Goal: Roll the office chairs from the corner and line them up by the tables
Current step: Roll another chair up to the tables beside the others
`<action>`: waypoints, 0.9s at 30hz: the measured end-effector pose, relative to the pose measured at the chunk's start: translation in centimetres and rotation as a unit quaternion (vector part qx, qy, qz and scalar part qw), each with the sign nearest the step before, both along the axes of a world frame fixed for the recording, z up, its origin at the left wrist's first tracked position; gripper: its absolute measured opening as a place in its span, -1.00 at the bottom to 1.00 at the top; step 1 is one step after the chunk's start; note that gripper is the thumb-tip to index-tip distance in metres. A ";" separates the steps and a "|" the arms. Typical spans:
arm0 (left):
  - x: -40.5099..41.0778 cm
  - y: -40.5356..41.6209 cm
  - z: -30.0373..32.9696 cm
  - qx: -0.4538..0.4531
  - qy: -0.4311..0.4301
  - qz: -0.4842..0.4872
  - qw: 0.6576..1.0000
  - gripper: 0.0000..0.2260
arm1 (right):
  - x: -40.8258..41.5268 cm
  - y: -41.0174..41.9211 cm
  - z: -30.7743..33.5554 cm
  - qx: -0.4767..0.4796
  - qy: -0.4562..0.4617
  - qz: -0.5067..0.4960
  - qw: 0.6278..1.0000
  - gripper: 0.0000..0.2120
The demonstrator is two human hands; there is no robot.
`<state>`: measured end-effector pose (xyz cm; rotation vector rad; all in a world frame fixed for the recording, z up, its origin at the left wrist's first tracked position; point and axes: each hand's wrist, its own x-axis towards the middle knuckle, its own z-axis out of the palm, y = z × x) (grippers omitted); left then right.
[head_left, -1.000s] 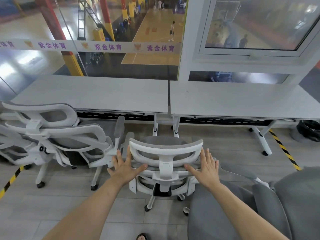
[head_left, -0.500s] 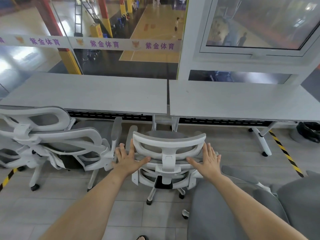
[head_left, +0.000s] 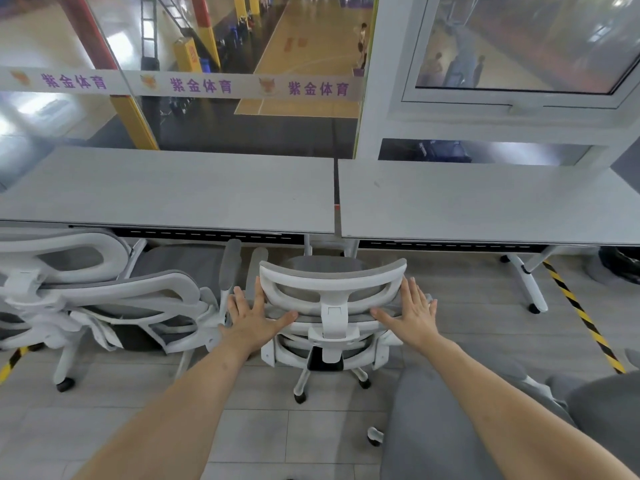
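Note:
A white-framed office chair (head_left: 333, 299) with grey mesh faces the seam between two grey tables. My left hand (head_left: 254, 318) lies flat on the left side of its backrest, fingers spread, thumb under the headrest. On the right side of the backrest rests my right hand (head_left: 414, 317), also flat with fingers apart. Neither hand wraps around the frame. The left table (head_left: 173, 192) and right table (head_left: 485, 202) stand side by side just beyond the chair. A second white chair (head_left: 114, 299) sits at the left table, its armrest close to the middle chair.
A grey upholstered chair (head_left: 485, 427) fills the lower right beside my right arm, a caster (head_left: 374, 435) showing at its left. Yellow-black floor tape (head_left: 581, 317) runs under the right table. A dark bin (head_left: 623, 263) stands far right. Glass wall behind the tables.
The middle chair has rolled forward toward the tables, its seat closer to the table edge. Both hands stayed flat on its backrest and moved with it.

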<state>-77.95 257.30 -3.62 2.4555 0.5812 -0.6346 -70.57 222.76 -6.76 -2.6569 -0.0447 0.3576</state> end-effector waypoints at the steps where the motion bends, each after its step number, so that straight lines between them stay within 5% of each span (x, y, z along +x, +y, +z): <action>1: 0.4 0.2 0.0 0.001 -0.002 0.000 1.000 0.14 | 0.4 0.1 0.0 0.000 -0.002 0.000 1.000 0.13; 27: 5.0 2.0 -1.2 -0.005 -0.016 0.010 1.000 0.14 | 4.6 1.5 -0.6 0.009 -0.031 0.003 0.999 0.10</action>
